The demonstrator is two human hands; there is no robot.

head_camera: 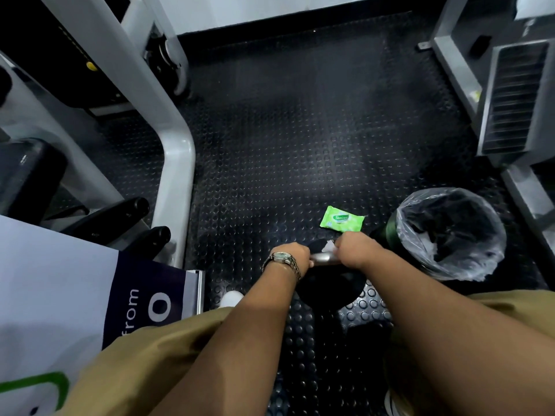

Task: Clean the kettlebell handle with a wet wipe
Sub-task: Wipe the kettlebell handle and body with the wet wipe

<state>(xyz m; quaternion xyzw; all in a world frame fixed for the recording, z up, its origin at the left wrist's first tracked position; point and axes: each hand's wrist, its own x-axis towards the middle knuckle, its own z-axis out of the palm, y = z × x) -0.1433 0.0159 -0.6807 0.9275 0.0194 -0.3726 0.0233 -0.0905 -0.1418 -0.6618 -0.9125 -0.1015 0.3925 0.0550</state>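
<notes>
Studded black rubber flooring runs between grey machine frames, and the kettlebell (327,282) stands on it near a green wipe pack (341,219) and a lined bin (492,232). The left grip (292,255) is curled round one end of the metal handle (320,259), while the right grip (354,247) pinches the wet wipe (329,246) against the other end. I judge the bell heavy and rigid enough to stay put, its smooth handle slick once damp, so the limp wipe is best wrapped round the bar.

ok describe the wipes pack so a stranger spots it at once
On the black studded rubber floor, find the round bin lined with clear plastic. Just left of it lies a flat green plastic packet. Its bright green stands out from the dark things around it.
</notes>
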